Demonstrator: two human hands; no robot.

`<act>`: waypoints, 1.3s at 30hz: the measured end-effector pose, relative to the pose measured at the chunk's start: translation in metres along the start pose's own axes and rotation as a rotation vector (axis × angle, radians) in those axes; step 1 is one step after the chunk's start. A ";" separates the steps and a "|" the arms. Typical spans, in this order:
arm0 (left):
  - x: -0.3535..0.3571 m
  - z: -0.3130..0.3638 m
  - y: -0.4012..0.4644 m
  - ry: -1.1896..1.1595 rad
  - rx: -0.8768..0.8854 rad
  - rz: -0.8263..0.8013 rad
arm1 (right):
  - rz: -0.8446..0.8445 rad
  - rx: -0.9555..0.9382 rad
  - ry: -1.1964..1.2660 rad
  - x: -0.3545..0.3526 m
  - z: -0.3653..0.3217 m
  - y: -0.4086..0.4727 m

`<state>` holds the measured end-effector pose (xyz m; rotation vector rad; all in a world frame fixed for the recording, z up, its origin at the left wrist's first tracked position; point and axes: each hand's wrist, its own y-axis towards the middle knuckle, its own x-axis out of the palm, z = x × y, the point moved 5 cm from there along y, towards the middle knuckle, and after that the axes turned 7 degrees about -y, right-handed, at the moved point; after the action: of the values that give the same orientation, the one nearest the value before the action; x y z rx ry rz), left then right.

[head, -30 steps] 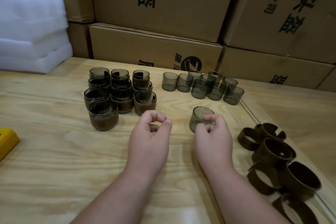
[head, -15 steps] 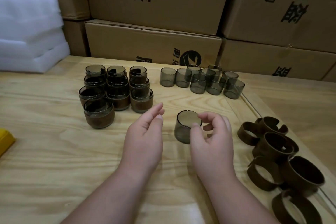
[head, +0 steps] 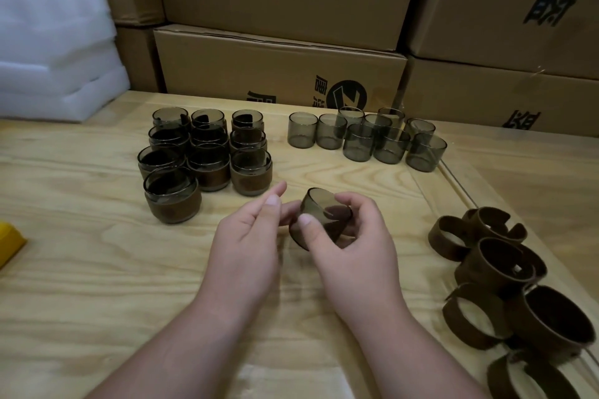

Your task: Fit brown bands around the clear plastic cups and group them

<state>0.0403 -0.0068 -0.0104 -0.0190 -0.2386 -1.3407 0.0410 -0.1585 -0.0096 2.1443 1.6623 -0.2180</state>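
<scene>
My right hand [head: 353, 246] grips a bare smoky clear cup [head: 319, 209], tilted with its mouth toward me, just above the table's middle. My left hand [head: 249, 236] is beside it with fingers relaxed; its fingertips reach toward the cup's left side, and contact is unclear. Several cups wearing brown bands [head: 207, 159] are grouped at the back left. Several bare cups [head: 366, 139] stand at the back centre-right. A heap of loose brown bands [head: 505, 275] lies at the right.
The wooden table [head: 81, 269] has a raised strip [head: 453, 178] along its right side. Cardboard boxes [head: 278, 68] wall off the back. White foam sheets [head: 55, 52] are stacked at the back left. A yellow object [head: 8, 241] pokes in at the left edge.
The cup in my right hand has come nearer and tipped over from standing upright to tilted. My left hand has opened out and closed in on the cup.
</scene>
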 end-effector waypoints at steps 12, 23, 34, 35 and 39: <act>0.015 0.004 -0.008 -0.002 0.071 -0.270 | 0.037 0.029 0.280 -0.008 -0.008 0.001; 0.006 0.000 0.002 -0.372 -0.019 -0.143 | -0.215 0.012 0.345 0.011 -0.008 0.008; 0.010 0.006 -0.001 -0.285 0.053 -0.255 | -0.331 0.070 0.444 0.014 -0.007 0.014; 0.011 0.007 -0.002 -0.262 0.071 -0.256 | -0.356 0.105 0.517 0.016 -0.008 0.012; 0.014 0.008 -0.007 -0.228 0.125 -0.235 | -0.500 0.215 0.680 0.032 -0.013 0.001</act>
<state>0.0354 -0.0203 -0.0005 -0.0397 -0.5300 -1.5560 0.0494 -0.1251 -0.0098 2.0305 2.6620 0.2363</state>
